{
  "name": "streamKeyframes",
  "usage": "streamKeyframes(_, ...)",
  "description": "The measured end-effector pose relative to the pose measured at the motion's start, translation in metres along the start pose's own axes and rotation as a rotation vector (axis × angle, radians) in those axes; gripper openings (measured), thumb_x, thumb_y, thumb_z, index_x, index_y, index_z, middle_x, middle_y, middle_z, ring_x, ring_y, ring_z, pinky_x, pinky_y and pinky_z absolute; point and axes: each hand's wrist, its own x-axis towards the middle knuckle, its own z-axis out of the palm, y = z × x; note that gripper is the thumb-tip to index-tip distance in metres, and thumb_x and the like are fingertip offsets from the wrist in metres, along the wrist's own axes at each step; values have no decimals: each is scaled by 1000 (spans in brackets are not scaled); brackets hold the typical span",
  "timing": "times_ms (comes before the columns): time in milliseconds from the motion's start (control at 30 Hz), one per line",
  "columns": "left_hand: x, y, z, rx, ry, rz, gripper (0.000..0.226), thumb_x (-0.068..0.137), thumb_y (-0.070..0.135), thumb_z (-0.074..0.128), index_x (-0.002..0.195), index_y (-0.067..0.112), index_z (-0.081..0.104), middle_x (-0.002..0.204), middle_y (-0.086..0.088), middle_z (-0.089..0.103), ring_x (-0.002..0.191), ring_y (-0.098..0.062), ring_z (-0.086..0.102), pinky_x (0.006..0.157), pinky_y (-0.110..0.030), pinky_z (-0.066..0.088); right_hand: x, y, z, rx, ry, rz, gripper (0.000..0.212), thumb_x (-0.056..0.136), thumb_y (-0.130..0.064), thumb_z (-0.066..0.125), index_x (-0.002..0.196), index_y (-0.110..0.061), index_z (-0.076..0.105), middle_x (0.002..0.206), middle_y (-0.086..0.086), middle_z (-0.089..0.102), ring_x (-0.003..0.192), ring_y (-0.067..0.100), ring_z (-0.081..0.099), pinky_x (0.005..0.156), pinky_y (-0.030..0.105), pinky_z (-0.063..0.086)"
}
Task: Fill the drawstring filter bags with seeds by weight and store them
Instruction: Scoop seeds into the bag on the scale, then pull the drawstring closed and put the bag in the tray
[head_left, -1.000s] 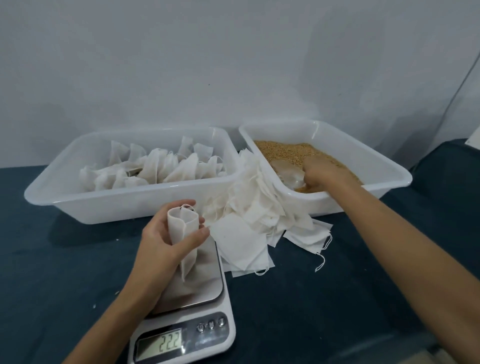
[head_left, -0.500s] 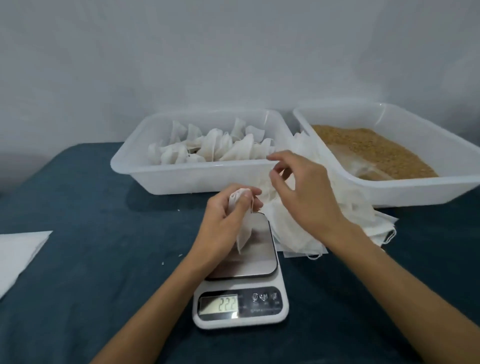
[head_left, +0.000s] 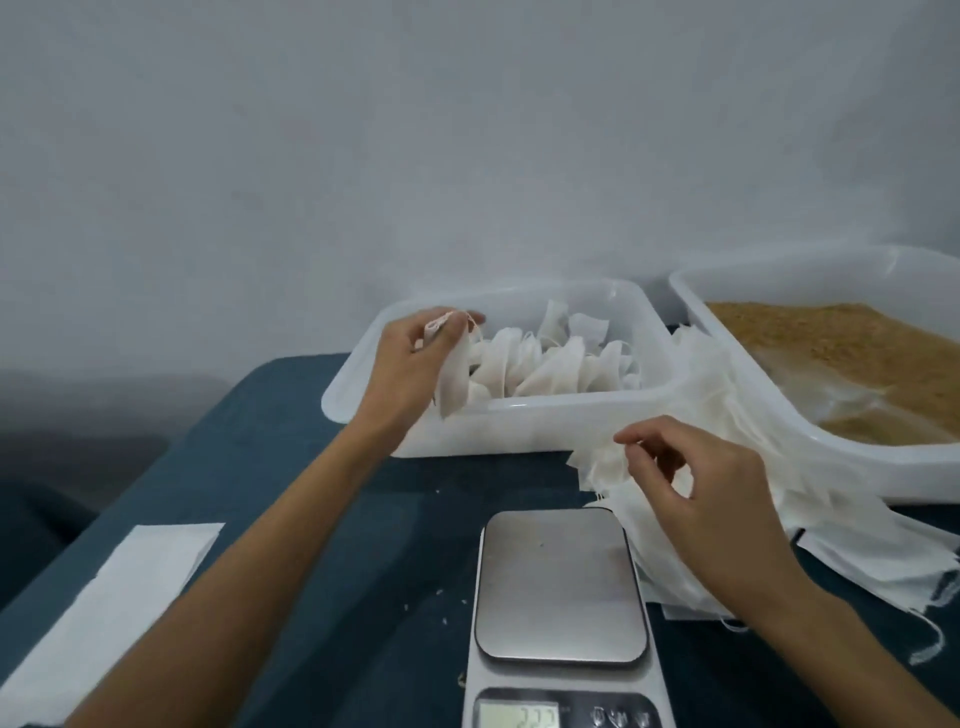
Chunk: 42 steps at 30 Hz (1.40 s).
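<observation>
White filter cloth everywhere in this one. The left hand (head_left: 410, 371) pinches a filled bag (head_left: 453, 382) by its gathered top, thumb and fingers curled round the neck, and holds it over the left end of the storage tub (head_left: 511, 428), up at about 11 o'clock from the scale (head_left: 561, 597). The bag hangs with its long axis close to vertical, neck up, fat bottom pointing down at the tub's near rim, tilted a touch to the right at the bottom. It isn't resting on anything yet as far as I can tell.

Progress-wise: the tub already has a good row of filled bags (head_left: 550, 364) standing in it, so plenty of rounds are done. This bag looks weighed and closed, so my guess is it just needs dropping in with the rest.

What's left is a lot. There's a big loose pile of empty bags (head_left: 737, 467) at about 2 o'clock from the scale, between the two tubs, and the seed tub (head_left: 810, 452) further right at 2 o'clock holds a deep layer of brown seeds (head_left: 831, 348). The right hand (head_left: 696, 499) hovers over the near edge of that pile, fingers loosely curled, thumb and forefinger almost meeting; I can't tell if it has cloth pinched. The scale plate is bare, and its display is too blurry to trust.
</observation>
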Motion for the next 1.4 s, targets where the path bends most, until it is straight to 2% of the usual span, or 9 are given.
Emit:
streamKeyframes(133,68,-10,2,201,83,-64,25,103,29,61,95,15,81,86,-3,75,66,-17,70,68,-32,55,0,-1,-2,14,5,27,19,92,-11,68,98,-29,71,80,-20,65,77,9,64,68,19,48)
streamKeyframes(433,174,-81,80,529,12,-241,33,96,14,61,65,0,63,57,-19,61,67,-30,64,80,-42,58,3,-4,-8,-88,-38,-10,16,94,-18,60,101,-32,65,74,-30,47,73,0,55,68,11,41)
streamKeyframes(600,216,-109,105,631,-50,-365,29,94,11,66,106,-15,69,107,-32,73,102,-44,72,91,-49,59,8,-1,-14,-112,51,-24,6,85,-28,56,81,-29,60,66,-24,39,61,1,45,60,14,39)
streamKeyframes(767,217,-103,113,559,-196,-487,29,88,13,84,91,-11,67,102,-30,73,51,-22,70,43,-27,56,10,4,-18,9,78,105,5,81,-28,59,76,-28,57,62,-16,50,63,10,53,57,17,41)
streamKeyframes(833,213,-95,110,534,-274,-508,41,90,22,82,107,-13,68,106,-27,75,60,-22,67,46,-25,55,12,5,-21,81,122,158,9,78,-23,62,74,-28,57,64,-10,55,63,14,55,55,19,42)
streamKeyframes(1000,183,-31,105,654,-75,-80,34,99,27,70,113,-5,72,113,-21,75,98,-33,71,90,-36,56,19,7,-33,164,284,219,10,77,-15,64,72,-23,61,65,-5,59,61,13,56,53,14,40)
streamKeyframes(1100,119,21,102,506,-13,214,16,99,24,69,100,9,74,95,-4,75,78,-7,63,76,-20,47,22,12,-37,228,338,257,14,87,-9,63,81,-21,65,62,-3,57,54,11,50,50,18,38)
streamKeyframes(1267,-30,50,89,502,-503,410,14,90,19,79,80,25,72,72,16,60,62,-3,51,61,-14,38,23,11,-40,298,385,265,12,94,-9,58,91,-19,65,55,1,51,48,9,41,48,17,34)
streamKeyframes(1400,-77,30,102,823,-709,185,30,94,42,73,75,21,66,76,11,54,70,-6,49,65,-30,36,22,5,-37,276,378,219,12,93,-12,56,91,-22,63,56,8,51,52,28,45,50,33,38)
